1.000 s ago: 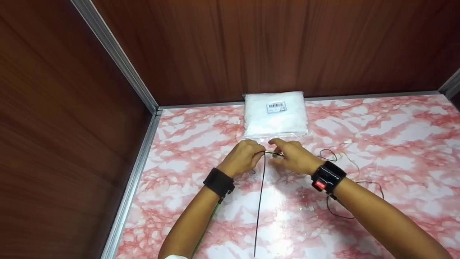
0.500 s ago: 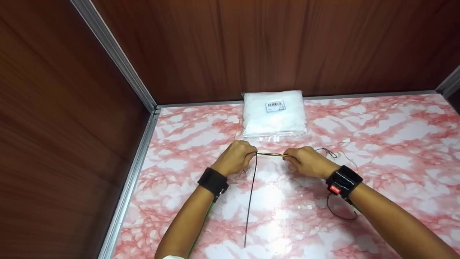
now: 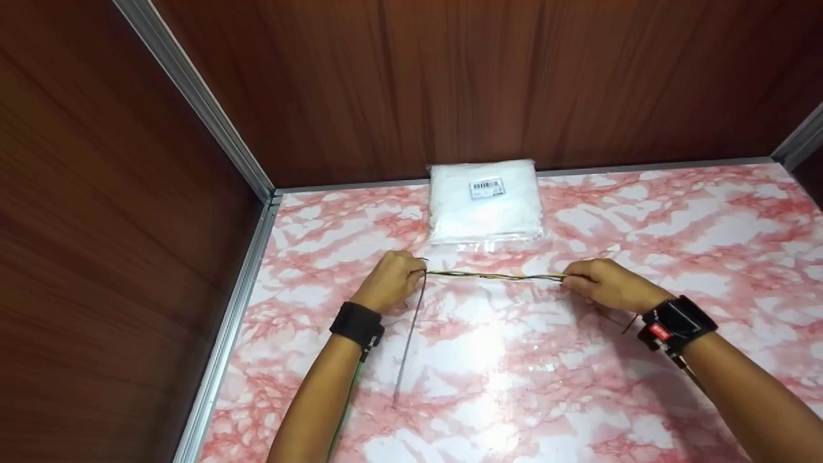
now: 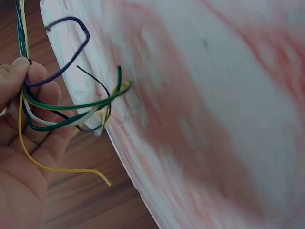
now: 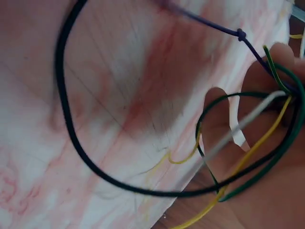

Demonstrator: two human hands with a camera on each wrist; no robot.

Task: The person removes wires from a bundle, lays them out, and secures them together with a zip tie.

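Observation:
In the head view, a bundle of thin coloured wires (image 3: 495,276) runs taut between the hands above the table. My left hand (image 3: 391,280) pinches its left end between thumb and fingers. From that grip a thin dark strand (image 3: 409,341) hangs toward the table's front; its kind cannot be told. My right hand (image 3: 611,283) pinches the bundle's right end. Loose purple (image 4: 87,36), green, white and yellow ends (image 4: 71,170) fan out below the left fingers in the left wrist view. Beside the right palm, wires loop loosely, and a purple one has a knot (image 5: 241,35).
A clear bag of white contents with a barcode label (image 3: 485,202) lies at the back of the red-and-white marbled table (image 3: 482,386). Brown wood-grain panels (image 3: 347,83) with metal edging (image 3: 238,138) stand behind and to the left. Each wrist wears a black strap (image 3: 678,325).
The right hand has closed on the wires and moved well right, and the left hand somewhat left, so a longer stretch of bundle shows. The dark strand shifted left with the left hand.

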